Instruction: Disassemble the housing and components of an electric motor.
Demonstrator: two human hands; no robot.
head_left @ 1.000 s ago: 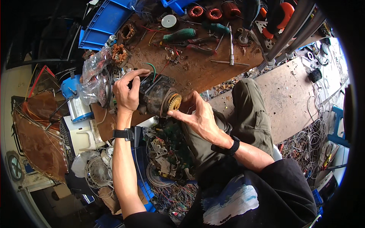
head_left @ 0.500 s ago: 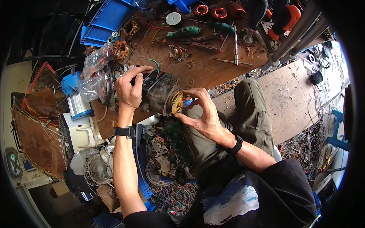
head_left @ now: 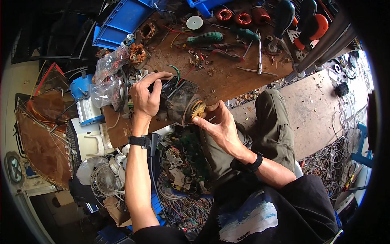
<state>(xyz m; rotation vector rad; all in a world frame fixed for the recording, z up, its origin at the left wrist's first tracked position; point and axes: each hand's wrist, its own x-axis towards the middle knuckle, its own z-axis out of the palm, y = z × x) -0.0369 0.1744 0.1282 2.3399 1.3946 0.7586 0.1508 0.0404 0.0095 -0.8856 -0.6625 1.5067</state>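
Note:
A dirty grey electric motor (head_left: pixel 177 106) sits at the near edge of the bench, tilted, with a green wire at its top. My left hand (head_left: pixel 145 96) steadies its left side, thumb and fingers curved around the dark block there; the fingertips are partly hidden. On the motor's right end is a yellow-brown toothed wheel (head_left: pixel 198 110), inside a flange. My right hand (head_left: pixel 219 124) pinches this wheel at its outer edge, thumb below and fingers behind.
Pliers (head_left: pixel 227 54), a green-handled screwdriver (head_left: pixel 205 38), a T-shaped wrench (head_left: pixel 260 57) and copper coils (head_left: pixel 243 18) lie on the wooden bench (head_left: pixel 227 77). A blue crate (head_left: pixel 122 24) stands at back left. Below the motor is a heap of circuit boards (head_left: pixel 189 154).
The whole view has shifted slightly, so things sit further right. My right fingers, more spread around the wheel before, now close in on its edge. My left hand keeps its place on the motor.

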